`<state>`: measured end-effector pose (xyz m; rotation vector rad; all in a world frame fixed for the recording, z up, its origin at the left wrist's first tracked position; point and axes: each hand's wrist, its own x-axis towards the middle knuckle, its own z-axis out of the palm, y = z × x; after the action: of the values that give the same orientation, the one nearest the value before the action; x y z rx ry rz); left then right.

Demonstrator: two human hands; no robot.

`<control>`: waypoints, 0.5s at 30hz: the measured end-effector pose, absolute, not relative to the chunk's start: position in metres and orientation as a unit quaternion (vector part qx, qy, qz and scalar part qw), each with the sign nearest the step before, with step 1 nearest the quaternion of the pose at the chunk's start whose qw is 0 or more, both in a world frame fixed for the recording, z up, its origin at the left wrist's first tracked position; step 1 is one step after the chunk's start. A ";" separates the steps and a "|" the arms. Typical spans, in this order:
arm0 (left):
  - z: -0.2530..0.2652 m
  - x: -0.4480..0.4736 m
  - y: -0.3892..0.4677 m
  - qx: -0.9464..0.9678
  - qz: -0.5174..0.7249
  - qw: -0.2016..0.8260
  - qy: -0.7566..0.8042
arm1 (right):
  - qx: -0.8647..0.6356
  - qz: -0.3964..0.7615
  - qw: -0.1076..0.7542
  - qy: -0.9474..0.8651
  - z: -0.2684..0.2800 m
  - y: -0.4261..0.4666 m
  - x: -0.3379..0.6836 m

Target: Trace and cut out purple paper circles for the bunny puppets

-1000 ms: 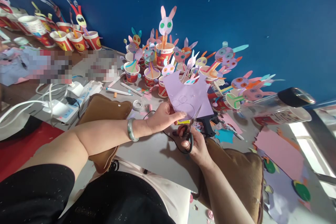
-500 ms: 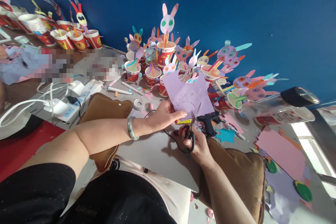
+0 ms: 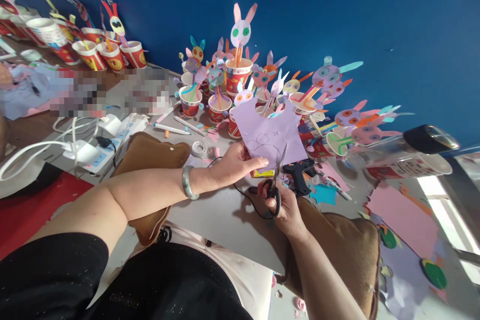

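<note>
My left hand (image 3: 238, 164) pinches the lower left edge of a sheet of purple paper (image 3: 275, 127), its thumb lying on top. Pencil circles are drawn on the sheet, and its upper edge has curved pieces cut out of it. In my right hand (image 3: 287, 210) are scissors with black handles (image 3: 275, 197), my fingers through the loops. The blades point up at the sheet's lower edge, beside the largest drawn circle. Just beyond my right hand a black glue gun (image 3: 299, 177) lies on the table, partly covered by the paper.
Paper cups with rabbit-faced paper figures (image 3: 239, 72) crowd the back by the blue wall. Brown cushions (image 3: 337, 245) lie beneath both arms. A power strip (image 3: 120, 140) with white cables is at left. A clear bottle (image 3: 393, 150) and pink paper (image 3: 403, 217) are at right.
Both hands stay almost in place with the paper and scissors. The whole view has shifted very slightly.
</note>
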<state>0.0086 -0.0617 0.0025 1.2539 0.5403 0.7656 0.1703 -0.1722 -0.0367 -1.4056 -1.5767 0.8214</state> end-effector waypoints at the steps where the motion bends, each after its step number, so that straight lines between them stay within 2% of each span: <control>1: 0.003 0.008 -0.062 0.565 0.343 0.710 0.243 | -0.564 0.328 0.424 -0.628 -0.037 -0.172 0.171; 15: -0.001 0.007 -0.059 0.573 0.344 0.707 0.232 | -0.586 0.312 0.421 -0.618 -0.039 -0.173 0.172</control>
<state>0.0071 -0.0590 -0.0008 1.2722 0.5151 0.7634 0.1715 -0.1731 -0.0394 -1.4668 -1.5494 0.7809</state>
